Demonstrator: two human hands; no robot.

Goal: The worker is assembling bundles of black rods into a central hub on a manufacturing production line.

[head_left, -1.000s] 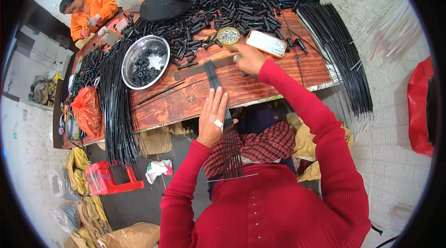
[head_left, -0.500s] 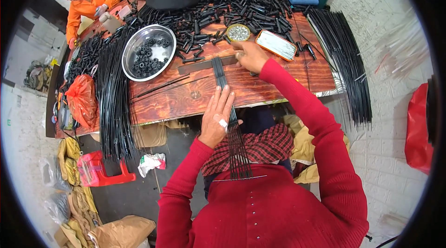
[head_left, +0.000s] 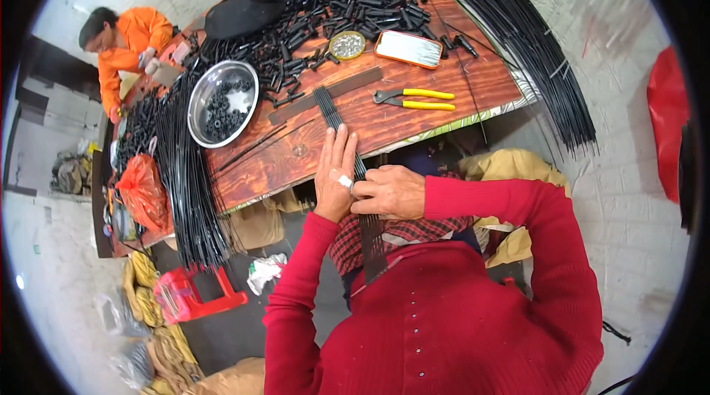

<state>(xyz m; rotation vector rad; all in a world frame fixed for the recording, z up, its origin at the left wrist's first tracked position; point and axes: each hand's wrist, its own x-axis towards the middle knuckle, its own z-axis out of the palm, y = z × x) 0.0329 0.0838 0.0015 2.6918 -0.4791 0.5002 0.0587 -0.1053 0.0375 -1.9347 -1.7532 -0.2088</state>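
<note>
My left hand point(head_left: 333, 182), with white tape on one finger, lies flat with fingers stretched along a row of thin black rods point(head_left: 325, 103). The rods run from the table, under that hand, down toward my lap. Against the rods, right beside the left hand, my right hand point(head_left: 392, 191) is closed with its fingers curled; whatever it pinches is hidden. At their far end the rods meet a flat dark strip point(head_left: 355, 85) on the wooden table point(head_left: 473, 80). To the right of them lie cutting pliers point(head_left: 429, 98) with yellow handles.
A steel bowl point(head_left: 193, 110) holds black rings. A round tin point(head_left: 347, 45) and a rectangular tin point(head_left: 409, 49) of small metal pieces sit behind the strip. Black tubular parts point(head_left: 370, 3) pile up at the back. Rod bundles point(head_left: 181, 173) hang off the table's edge. A co-worker point(head_left: 129, 44) in orange sits far left.
My right hand has come back from beside the tins to the rods next to my left hand. The pliers now show where it was. The view has shifted.
</note>
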